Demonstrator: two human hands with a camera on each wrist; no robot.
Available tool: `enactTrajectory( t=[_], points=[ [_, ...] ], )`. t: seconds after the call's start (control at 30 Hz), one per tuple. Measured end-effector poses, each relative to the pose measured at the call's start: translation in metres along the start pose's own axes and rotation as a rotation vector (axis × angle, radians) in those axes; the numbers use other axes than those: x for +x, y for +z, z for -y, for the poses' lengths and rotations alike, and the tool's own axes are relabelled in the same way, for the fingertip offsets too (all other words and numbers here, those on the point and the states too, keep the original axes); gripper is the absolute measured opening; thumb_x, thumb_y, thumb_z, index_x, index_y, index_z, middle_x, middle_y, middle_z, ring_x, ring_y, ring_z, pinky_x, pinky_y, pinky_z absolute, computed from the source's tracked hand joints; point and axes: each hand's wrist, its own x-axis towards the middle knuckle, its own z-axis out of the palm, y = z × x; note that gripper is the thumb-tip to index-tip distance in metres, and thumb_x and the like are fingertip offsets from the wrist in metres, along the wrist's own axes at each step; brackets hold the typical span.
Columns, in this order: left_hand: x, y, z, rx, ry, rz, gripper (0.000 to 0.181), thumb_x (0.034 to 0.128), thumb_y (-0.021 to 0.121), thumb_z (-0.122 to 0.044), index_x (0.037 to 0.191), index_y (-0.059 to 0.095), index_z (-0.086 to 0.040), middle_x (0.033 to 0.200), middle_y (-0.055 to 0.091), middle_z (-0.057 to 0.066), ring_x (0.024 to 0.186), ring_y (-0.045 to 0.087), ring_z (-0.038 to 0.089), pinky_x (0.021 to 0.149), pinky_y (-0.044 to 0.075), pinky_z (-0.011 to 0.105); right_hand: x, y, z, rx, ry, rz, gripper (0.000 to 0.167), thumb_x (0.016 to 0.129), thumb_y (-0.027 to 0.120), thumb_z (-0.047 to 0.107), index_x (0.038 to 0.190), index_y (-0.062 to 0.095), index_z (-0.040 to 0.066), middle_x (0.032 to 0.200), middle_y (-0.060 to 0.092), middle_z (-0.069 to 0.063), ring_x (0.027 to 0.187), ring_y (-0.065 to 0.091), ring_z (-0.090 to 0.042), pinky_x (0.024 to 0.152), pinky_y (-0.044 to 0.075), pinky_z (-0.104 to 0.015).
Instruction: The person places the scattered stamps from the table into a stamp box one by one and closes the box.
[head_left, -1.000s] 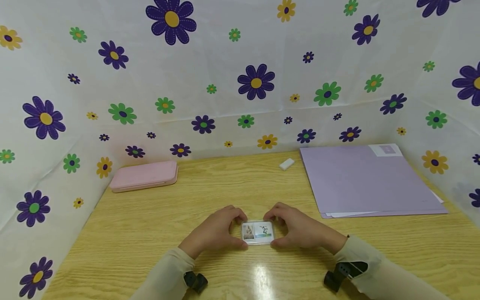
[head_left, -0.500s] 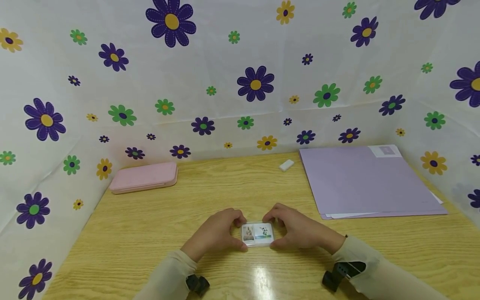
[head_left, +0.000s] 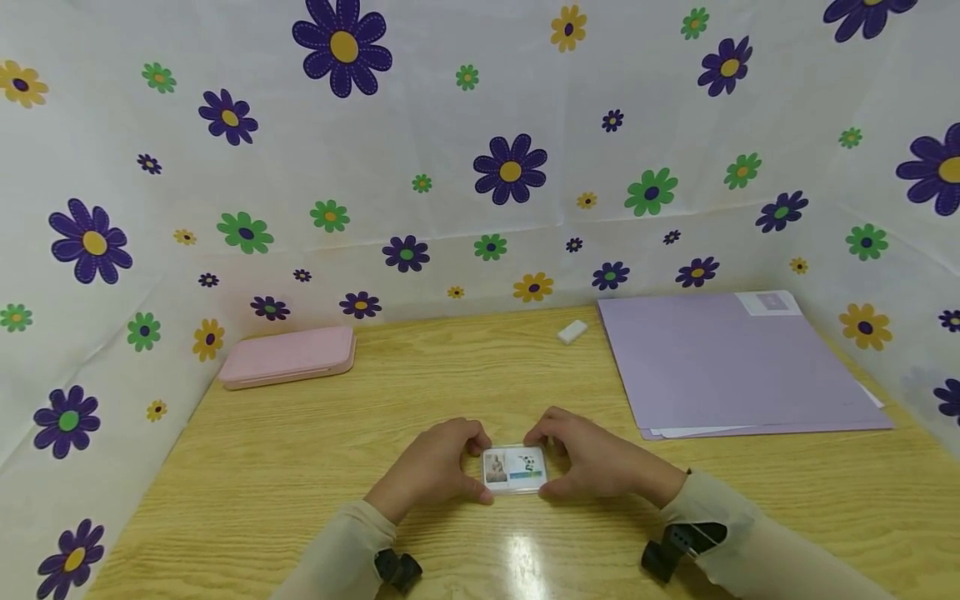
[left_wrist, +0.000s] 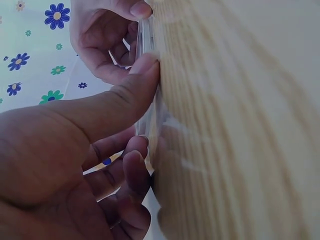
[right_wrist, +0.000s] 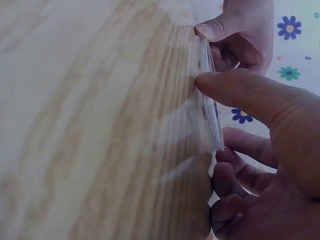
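Note:
A small clear plastic card case [head_left: 514, 469] lies flat on the wooden table, with a picture of a figure on its left part and a cartoon with a ball on its right. My left hand [head_left: 438, 467] pinches its left end, thumb at the near corner and fingers at the far one. At the opposite end, my right hand [head_left: 596, 460] grips the case in the same way. Edge-on in the left wrist view, the case [left_wrist: 145, 37] looks thin and layered. The right wrist view also shows the edge of the case [right_wrist: 212, 117] between thumb and fingers.
A pink pencil case [head_left: 288, 357] lies at the back left of the table [head_left: 300, 450]. Behind the hands is a white eraser-like block [head_left: 572, 332]. Purple folders [head_left: 742, 362] with papers in them lie at the right. Flowered cloth [head_left: 420, 125] walls the back and sides.
Both hands keep their grip on the card case, which stays in place. The whole head view has shifted slightly.

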Motion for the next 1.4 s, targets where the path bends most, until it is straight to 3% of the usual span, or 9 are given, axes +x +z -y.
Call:
enactTrajectory(
  t=[0.37,0.63,1.03,1.17,1.4],
  points=[
    [0.004,0.0,0.006,-0.052,0.013,0.025,0.052,0.0652,0.094,-0.032,0.104,0.062,-0.017,0.096,0.058,-0.006,0.088,0.053,0.013,0.081,0.045,0.035,0.001,-0.004,-0.003,0.032,0.024,0.014,0.051,0.077,0.086,0.025,0.12,0.064,0.01,0.101,0.051,0.0,0.084,0.047,-0.017,0.071,0.041,-0.028],
    [0.004,-0.003,0.004,-0.082,-0.011,0.034,0.053,0.0678,0.093,-0.028,0.107,0.059,-0.016,0.093,0.055,0.0,0.075,0.048,0.015,0.07,0.042,0.032,0.005,-0.006,-0.006,0.048,0.022,0.016,0.053,0.077,0.086,0.021,0.123,0.063,0.009,0.104,0.05,-0.002,0.082,0.047,-0.019,0.069,0.042,-0.026],
    [0.0,-0.006,-0.001,-0.092,-0.055,0.064,0.056,0.0673,0.093,-0.026,0.11,0.058,-0.014,0.095,0.054,0.002,0.083,0.048,0.017,0.076,0.042,0.035,0.008,-0.007,-0.004,0.03,0.015,0.056,0.056,0.077,0.086,0.023,0.126,0.062,0.009,0.104,0.05,-0.003,0.081,0.048,-0.019,0.069,0.043,-0.027],
    [0.001,-0.008,-0.003,-0.082,-0.054,0.08,0.062,0.0677,0.093,-0.028,0.118,0.058,-0.013,0.097,0.054,0.001,0.084,0.048,0.017,0.078,0.042,0.036,0.008,-0.01,-0.004,0.022,0.022,0.069,0.058,0.077,0.086,0.025,0.128,0.061,0.009,0.105,0.05,-0.003,0.082,0.047,-0.02,0.069,0.042,-0.028],
    [0.003,-0.009,-0.001,-0.1,-0.044,0.091,0.064,0.077,0.086,-0.034,0.129,0.055,-0.013,0.099,0.055,-0.001,0.074,0.05,0.015,0.07,0.043,0.032,0.005,-0.017,-0.005,0.029,0.049,0.043,0.061,0.081,0.083,0.03,0.131,0.058,0.007,0.109,0.055,-0.002,0.084,0.049,-0.019,0.072,0.043,-0.03]
  ],
)
